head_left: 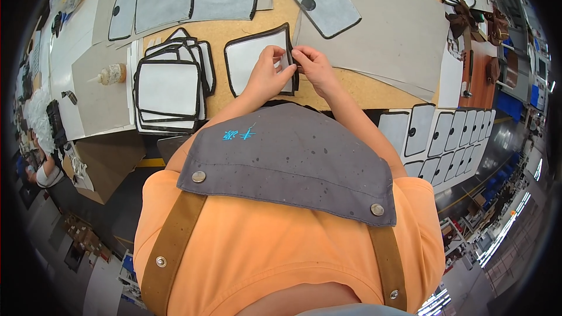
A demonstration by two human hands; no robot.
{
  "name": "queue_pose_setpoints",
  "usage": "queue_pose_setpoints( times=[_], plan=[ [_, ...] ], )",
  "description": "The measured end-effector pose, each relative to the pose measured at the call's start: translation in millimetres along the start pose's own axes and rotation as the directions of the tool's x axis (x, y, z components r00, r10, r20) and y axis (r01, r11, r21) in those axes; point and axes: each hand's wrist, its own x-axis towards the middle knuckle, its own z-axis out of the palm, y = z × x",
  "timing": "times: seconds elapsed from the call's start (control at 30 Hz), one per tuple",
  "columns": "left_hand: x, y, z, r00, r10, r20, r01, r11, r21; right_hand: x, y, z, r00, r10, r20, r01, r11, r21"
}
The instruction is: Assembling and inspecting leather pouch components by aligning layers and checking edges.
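My right fingers (301, 56) pinch the black-edged white panel (249, 55) by its right border (288, 36), upper centre of the frame; my left fingers (270, 52) curl alongside, grip unclear. Probably light, bendy; best held by that rim.

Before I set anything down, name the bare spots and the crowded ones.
Widest: the large flat grey sheet, right of the slanted white black-edged panel. Narrow: the tan tabletop strip between the stack of black-edged squarish white panels and the similar panel at the left hand and right hand. Crowded: the far left, under overlapping black-dotted panels.
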Motion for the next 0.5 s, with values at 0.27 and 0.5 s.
queue_pose_setpoints(
  times=[0.27, 0.5],
  plan=[
    [-7.5, 36.0, -68.4, 0.946, 0.09, -0.311, 0.011, 0.951, 0.31, 8.2, 18.6, -29.8, 0.984, -0.17, -0.05, 0.159, 0.971, -0.178],
    [-95.0, 103.2, -199.0, 0.528, 0.469, -0.708, -0.178, 0.877, 0.447, 8.0, 36.5, -101.9, 0.919, -0.247, -0.308, 0.026, 0.817, -0.577]
  ],
)
